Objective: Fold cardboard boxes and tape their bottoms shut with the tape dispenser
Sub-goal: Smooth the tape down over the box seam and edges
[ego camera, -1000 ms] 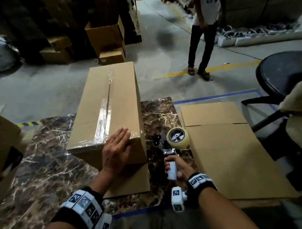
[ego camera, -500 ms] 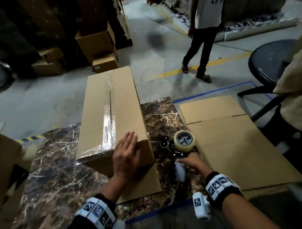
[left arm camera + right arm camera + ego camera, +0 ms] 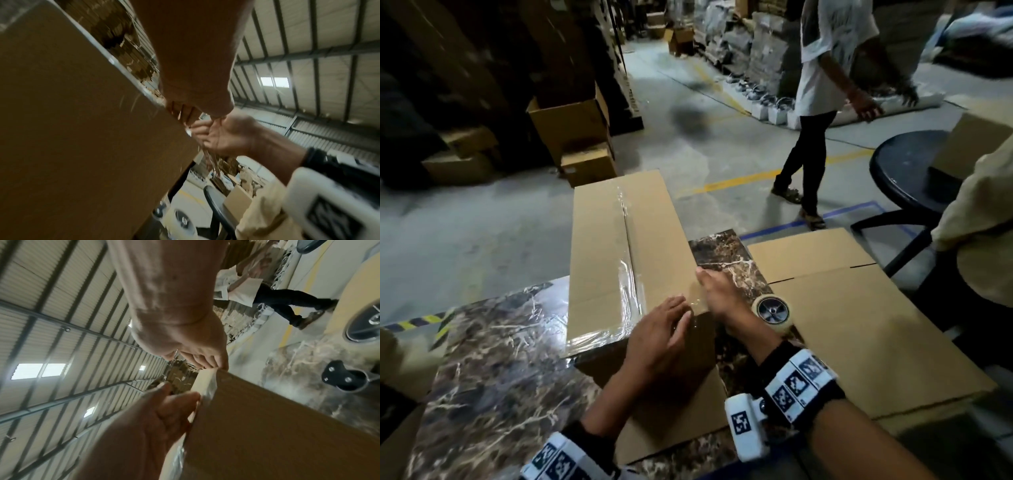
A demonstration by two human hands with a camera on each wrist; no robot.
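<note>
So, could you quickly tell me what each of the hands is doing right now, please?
Left hand: open, fingers flat on the taped box near corner.
Right hand: open, resting on the box's right edge; tape dispenser not held.

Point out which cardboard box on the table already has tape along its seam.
The upright assembled box under both hands, with shiny clear tape running down its centre seam. The flattened box to its right lies unfolded and shows no tape.
</note>
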